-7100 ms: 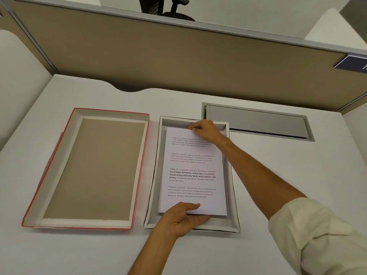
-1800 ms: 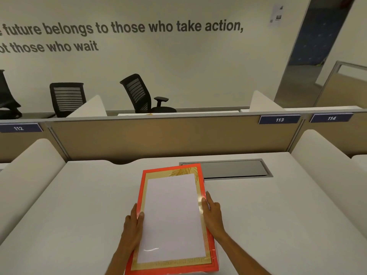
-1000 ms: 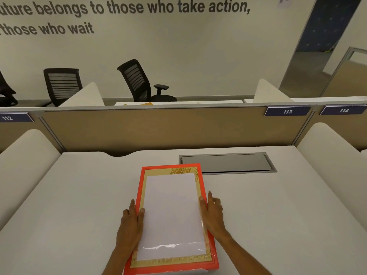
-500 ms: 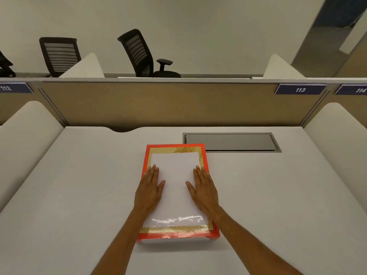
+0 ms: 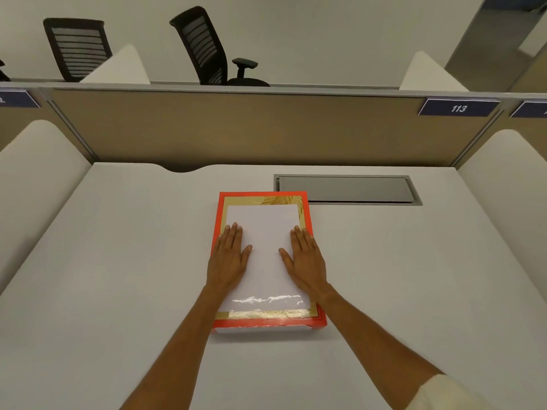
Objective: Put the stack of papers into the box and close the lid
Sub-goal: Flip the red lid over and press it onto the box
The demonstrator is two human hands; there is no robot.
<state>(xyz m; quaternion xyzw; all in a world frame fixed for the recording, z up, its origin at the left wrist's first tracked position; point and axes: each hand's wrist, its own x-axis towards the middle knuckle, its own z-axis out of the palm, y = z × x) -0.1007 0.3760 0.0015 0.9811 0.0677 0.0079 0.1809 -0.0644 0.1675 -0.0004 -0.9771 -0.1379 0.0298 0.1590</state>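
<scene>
From the head camera, the box [image 5: 268,329] sits closed at the centre of the white desk [image 5: 118,261], its red-edged lid [image 5: 265,199] with a gold border and white middle panel fully down over the base; the stack of papers is out of sight. The left hand [image 5: 228,261] lies flat on the lid at 9 o'clock of the white panel, fingers straight and together, thumb out. The right hand [image 5: 305,261] lies flat at 3 o'clock, posed the same way. A grey cable hatch [image 5: 346,189] lies just beside the lid's far corner at 1 o'clock. Beyond the tan partition [image 5: 251,128] stand two black office chairs [image 5: 204,45].
</scene>
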